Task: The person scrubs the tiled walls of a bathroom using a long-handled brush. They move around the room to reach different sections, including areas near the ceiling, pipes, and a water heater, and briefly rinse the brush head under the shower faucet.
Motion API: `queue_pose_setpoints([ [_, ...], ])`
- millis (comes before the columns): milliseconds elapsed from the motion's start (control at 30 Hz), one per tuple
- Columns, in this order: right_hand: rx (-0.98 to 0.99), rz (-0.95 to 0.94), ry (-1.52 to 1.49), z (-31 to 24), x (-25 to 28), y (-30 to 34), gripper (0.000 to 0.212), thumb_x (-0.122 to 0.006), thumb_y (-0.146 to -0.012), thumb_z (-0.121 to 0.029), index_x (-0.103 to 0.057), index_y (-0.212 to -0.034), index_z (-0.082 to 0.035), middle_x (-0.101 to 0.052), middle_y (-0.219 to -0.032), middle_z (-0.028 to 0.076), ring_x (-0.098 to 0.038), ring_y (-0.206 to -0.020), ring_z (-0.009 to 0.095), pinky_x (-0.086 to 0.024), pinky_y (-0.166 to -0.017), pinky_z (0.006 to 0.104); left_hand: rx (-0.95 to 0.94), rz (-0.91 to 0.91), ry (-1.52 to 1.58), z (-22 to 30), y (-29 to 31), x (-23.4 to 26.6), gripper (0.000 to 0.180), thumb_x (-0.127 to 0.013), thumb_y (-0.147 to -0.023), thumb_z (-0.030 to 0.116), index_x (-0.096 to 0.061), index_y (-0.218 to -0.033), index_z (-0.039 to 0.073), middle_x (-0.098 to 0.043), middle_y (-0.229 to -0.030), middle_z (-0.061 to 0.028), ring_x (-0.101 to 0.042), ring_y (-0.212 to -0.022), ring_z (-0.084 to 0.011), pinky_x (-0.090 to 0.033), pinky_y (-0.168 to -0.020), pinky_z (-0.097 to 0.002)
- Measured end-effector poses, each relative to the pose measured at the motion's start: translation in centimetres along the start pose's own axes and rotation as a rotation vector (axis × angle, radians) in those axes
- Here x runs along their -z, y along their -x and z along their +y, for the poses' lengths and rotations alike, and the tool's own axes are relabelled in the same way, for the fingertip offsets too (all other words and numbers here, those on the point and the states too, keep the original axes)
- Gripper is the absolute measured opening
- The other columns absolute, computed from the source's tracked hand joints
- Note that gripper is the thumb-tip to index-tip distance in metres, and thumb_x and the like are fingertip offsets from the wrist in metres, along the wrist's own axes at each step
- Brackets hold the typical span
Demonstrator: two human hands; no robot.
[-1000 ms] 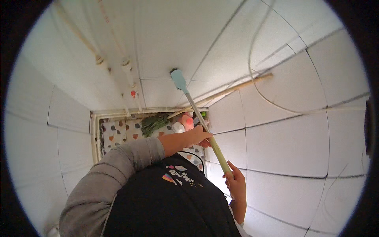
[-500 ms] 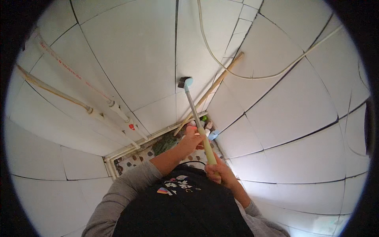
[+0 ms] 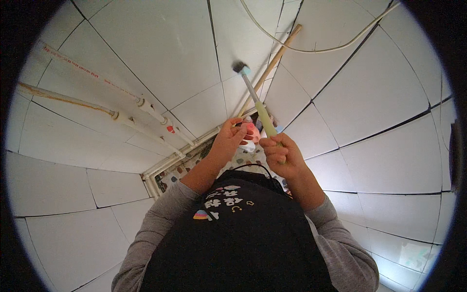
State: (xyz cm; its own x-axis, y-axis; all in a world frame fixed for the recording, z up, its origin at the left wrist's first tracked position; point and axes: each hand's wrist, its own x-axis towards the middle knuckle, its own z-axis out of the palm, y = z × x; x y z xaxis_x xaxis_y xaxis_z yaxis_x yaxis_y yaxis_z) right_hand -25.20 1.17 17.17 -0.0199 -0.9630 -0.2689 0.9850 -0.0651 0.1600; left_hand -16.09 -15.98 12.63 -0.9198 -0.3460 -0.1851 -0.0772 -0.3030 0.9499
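A long-handled scrub brush (image 3: pixel 264 120) has a yellow-green grip, a metal-looking shaft and a light blue head with dark bristles. My right hand (image 3: pixel 283 155) is closed around the lower end of its grip. The head, slightly blurred, is at the white tiled wall (image 3: pixel 189 63) ahead; whether the bristles touch it I cannot tell. Just left of the grip, my left hand (image 3: pixel 230 142) holds nothing, its fingers apart and bent. Below it, pink and white objects (image 3: pixel 251 134) near the floor are partly hidden by my hands and the brush.
A wooden pole (image 3: pixel 276 58) leans in the wall corner behind the brush. A pale hose (image 3: pixel 311 50) loops across the upper right. Two pipes (image 3: pixel 92 75) run down the left wall. Pebble-patterned floor (image 3: pixel 248 158) shows beyond my black apron (image 3: pixel 243 233).
My left hand has come off the brush's grip, which my right hand alone now holds. The brush head sits higher in the picture and a little further right; the view has shifted too.
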Motion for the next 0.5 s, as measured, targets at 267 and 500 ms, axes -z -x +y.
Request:
queue_pose_setpoints([
  [267,0.184,0.089,0.341,1.9,-4.8,1.4,0.006,-0.043,-0.091,-0.008,-0.039,-0.094,-0.012,-0.046,-0.066,0.0,-0.038,-0.045,0.003,-0.031,-0.035,0.0157,-0.13,0.101,-0.146,-0.8,-0.2,1.7,0.036,-0.046,-0.097,0.013,-0.033,-0.128,0.001,-0.062,-0.104,-0.0152,-0.062,-0.091,-0.0203,-0.05,-0.079,-0.0307],
  [500,0.268,0.041,0.406,-8.2,3.5,-5.2,0.036,-0.05,-0.084,0.002,-0.039,-0.113,-0.016,-0.049,-0.079,0.006,-0.041,-0.05,0.006,-0.036,-0.04,0.0188,-0.094,0.146,-0.153,-0.5,-0.7,1.6,0.036,-0.046,-0.096,0.012,-0.033,-0.128,0.002,-0.063,-0.1,-0.0133,-0.063,-0.089,-0.0202,-0.05,-0.077,-0.0302],
])
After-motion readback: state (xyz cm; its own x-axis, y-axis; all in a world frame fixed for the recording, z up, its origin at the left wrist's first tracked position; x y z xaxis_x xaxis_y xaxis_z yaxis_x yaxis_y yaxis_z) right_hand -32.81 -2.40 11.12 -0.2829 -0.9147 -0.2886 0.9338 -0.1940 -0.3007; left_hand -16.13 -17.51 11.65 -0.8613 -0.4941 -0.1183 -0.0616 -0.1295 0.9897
